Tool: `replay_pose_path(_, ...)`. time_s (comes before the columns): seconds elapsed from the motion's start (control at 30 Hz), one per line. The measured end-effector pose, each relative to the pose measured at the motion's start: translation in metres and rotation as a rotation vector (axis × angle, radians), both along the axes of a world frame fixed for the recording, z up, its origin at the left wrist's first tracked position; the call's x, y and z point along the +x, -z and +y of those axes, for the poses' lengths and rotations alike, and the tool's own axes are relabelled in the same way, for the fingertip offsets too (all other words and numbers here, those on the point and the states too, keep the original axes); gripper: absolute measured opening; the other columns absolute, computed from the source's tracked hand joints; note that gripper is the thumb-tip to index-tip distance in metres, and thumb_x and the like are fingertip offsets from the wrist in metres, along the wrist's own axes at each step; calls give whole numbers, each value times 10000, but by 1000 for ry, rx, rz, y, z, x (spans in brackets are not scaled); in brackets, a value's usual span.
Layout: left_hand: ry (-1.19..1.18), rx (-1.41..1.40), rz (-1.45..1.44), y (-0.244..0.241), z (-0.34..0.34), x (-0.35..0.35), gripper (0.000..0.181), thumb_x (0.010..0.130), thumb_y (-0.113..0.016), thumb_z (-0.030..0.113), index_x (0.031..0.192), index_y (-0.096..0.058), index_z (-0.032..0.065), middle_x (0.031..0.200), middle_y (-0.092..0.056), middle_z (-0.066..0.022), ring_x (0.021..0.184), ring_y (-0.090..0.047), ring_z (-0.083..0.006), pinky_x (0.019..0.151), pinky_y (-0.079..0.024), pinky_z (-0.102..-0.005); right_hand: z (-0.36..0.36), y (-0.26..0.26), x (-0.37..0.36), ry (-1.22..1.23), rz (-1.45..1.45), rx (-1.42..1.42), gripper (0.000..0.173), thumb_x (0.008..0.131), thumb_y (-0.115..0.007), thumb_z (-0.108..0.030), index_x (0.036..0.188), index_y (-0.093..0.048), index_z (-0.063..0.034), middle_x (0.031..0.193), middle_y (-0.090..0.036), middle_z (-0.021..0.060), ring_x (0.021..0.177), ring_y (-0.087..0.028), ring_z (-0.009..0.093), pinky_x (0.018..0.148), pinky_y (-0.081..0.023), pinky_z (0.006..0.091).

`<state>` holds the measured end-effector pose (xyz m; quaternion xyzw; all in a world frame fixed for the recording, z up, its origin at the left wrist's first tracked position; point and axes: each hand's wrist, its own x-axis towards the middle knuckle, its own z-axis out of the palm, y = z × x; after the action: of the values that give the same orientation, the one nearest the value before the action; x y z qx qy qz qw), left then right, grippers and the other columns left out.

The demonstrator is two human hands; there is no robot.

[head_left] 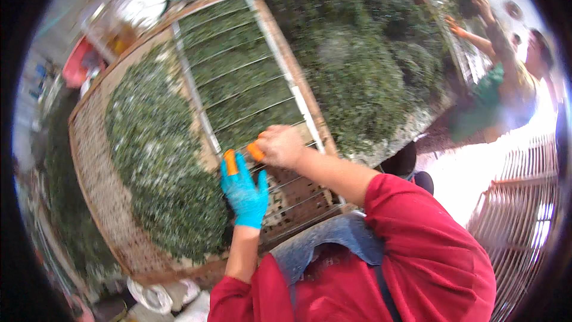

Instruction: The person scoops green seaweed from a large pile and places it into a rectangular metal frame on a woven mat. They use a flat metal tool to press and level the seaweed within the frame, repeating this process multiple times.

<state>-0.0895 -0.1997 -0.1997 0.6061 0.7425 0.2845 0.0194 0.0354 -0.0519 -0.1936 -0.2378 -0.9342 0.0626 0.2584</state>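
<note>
My left hand (245, 192), in a blue glove with an orange finger cover (230, 162), has its fingers apart near the lower left side of a pale ladder-like frame (280, 60). My right hand (280, 146) is bare apart from orange finger covers. Its fingers are curled over the frame's lower part, and whatever lies under them is hidden. Beside its wrist shows a pale flat strip (308, 133). Chopped green leaves (239, 69) lie level between the upper crossbars. Below my hands, thin crossbars pass over a brown perforated surface (297, 201).
A loose heap of green leaves (165, 152) covers the left of the brown-edged work table (96, 179). A larger heap (357, 80) rises at the right. Another person (514, 80) with orange-covered fingers works at far right. Slatted racks (523, 214) stand at lower right.
</note>
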Motion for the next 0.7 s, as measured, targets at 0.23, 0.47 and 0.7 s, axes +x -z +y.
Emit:
replay_pose_path(0.23,-152,-107,212,-11,9,27,914,846,-725,412,1550,-282,32,1567,-307,-246,1421,-296,-470,1147,-296,-557,5,-10,23,13,289,-203,193,832,-725,-291,900,-645,-129,825,-623,47,801,-625,264,663,-537,411)
replay_pose_path(0.47,-276,-170,251,-1,7,33,902,866,-703,444,1582,-258,122,1604,-278,-192,1432,-297,-439,1148,-308,-553,67,-5,258,698,238,2,782,607,-874,-434,1287,-580,-183,1258,-579,80,1184,-515,337,952,-432,524)
replay_pose_path(0.7,-189,-48,262,-1,8,37,890,840,-733,355,1561,-297,70,1566,-330,-232,1398,-340,-469,1145,-308,-553,104,16,296,900,-112,-458,992,628,-862,-376,1490,-373,-355,1442,-420,183,1264,-461,405,901,-491,574)
